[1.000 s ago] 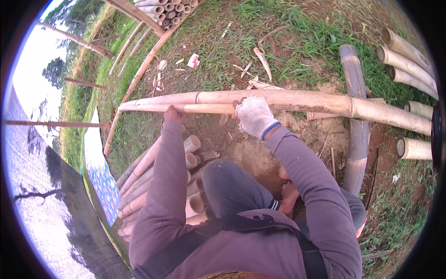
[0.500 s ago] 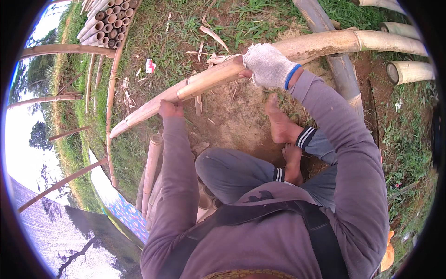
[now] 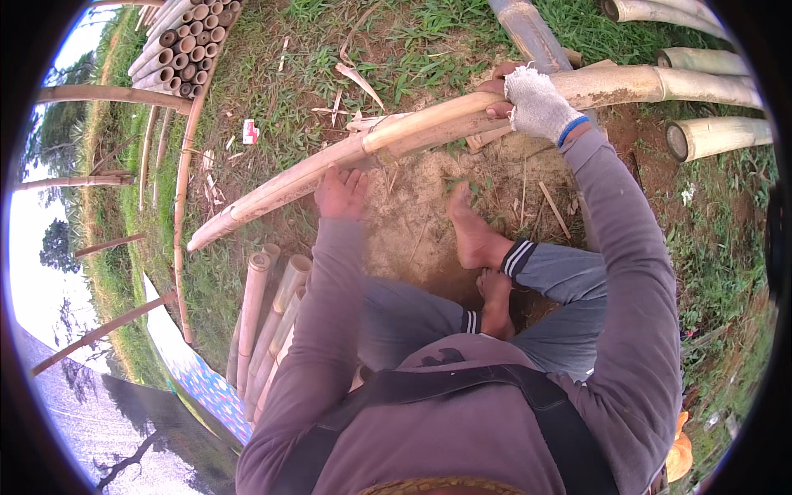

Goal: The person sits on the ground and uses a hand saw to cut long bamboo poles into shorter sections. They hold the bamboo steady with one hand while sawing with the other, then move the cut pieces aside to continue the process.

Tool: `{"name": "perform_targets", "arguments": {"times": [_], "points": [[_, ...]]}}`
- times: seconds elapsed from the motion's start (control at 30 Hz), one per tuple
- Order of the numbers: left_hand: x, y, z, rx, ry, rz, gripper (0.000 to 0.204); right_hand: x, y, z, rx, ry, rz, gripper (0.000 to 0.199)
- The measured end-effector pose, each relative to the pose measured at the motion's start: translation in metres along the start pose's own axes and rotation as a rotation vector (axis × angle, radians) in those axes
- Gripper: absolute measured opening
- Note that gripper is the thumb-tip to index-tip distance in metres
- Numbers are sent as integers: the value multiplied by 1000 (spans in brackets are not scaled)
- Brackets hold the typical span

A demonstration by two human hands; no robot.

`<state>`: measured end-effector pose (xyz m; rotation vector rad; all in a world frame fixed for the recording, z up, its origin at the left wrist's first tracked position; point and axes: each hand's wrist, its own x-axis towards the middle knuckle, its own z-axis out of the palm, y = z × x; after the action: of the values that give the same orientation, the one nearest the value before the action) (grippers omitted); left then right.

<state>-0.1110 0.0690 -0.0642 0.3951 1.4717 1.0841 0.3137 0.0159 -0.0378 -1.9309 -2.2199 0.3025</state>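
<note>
A long pale bamboo pole [image 3: 313,169], split along its length, lies slanted across the bare dirt in front of me. My left hand [image 3: 340,191], bare, grips the underside of the split bamboo near its middle. My right hand [image 3: 535,103], in a white work glove with a blue cuff, holds the thicker upper part of the same pole, fingers wrapped over its top. My two bare feet [image 3: 477,239] rest on the dirt below the pole. Both arms wear purple sleeves.
A stack of cut bamboo tubes [image 3: 186,45] lies at the upper left. More thick poles [image 3: 714,136] lie at the right, one [image 3: 528,33] crossing behind. Short bamboo lengths [image 3: 268,313] lie by my left knee. Thin poles [image 3: 107,95] and a patterned sheet [image 3: 206,388] stand left.
The view has swung and the bamboo pole now slants lower to the left. My left hand has slid along its underside; my gloved right hand keeps its hold.
</note>
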Motion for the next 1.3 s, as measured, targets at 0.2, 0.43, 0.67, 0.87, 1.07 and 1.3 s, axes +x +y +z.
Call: {"name": "perform_targets", "arguments": {"times": [0.2,0.43,0.67,0.87,1.07,1.3], "points": [[-69,-43,19,966,-276,917,57,-8,-9,0,179,80,-15,54],[-80,-52,138,1664,-672,1417,98,-40,-28,-32,-141,308,40,47],[-79,-62,145,1679,-680,1433,100,-378,63,-28,-99,363,956,39],[-87,-57,165,1738,-711,1385,108,-559,-4,61,-46,141,1404,60],[-87,-58,184,1845,-723,1256,98,-603,31,105,-67,55,1496,47],[-45,-58,189,1497,-650,1041,58,-565,-4,8,332,427,1294,49]]}}
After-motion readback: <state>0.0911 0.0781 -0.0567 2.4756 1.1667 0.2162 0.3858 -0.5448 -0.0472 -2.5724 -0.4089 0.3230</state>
